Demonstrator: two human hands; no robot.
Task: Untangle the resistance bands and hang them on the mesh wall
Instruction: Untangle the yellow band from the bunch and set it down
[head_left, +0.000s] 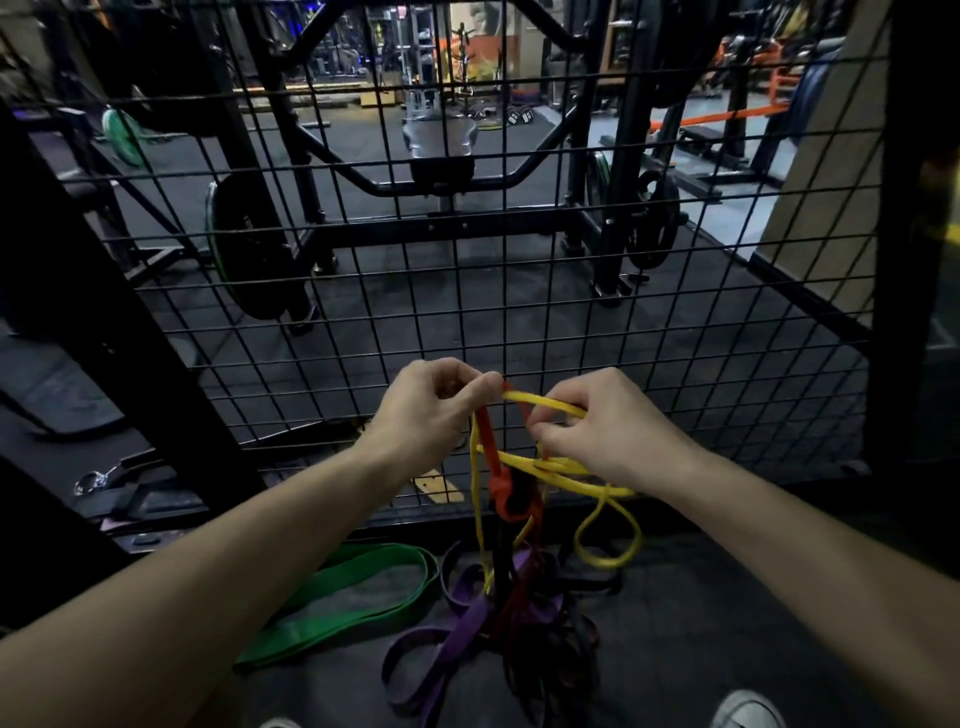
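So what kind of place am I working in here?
Almost certainly a gym. Behind the mesh wall stands a black rack loaded with weight plates, and a green resistance band lies on dark rubber flooring.

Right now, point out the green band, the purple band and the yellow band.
green band (358, 597), head view, on its flat middle.
purple band (467, 621), head view, on a lower strap.
yellow band (608, 561), head view, on its hanging loop.

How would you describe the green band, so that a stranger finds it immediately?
Look at the dark floor below the mesh wall, under the left forearm. The green band lies there flat, left of the purple band. It alone is wide, bright green and free of the knot.
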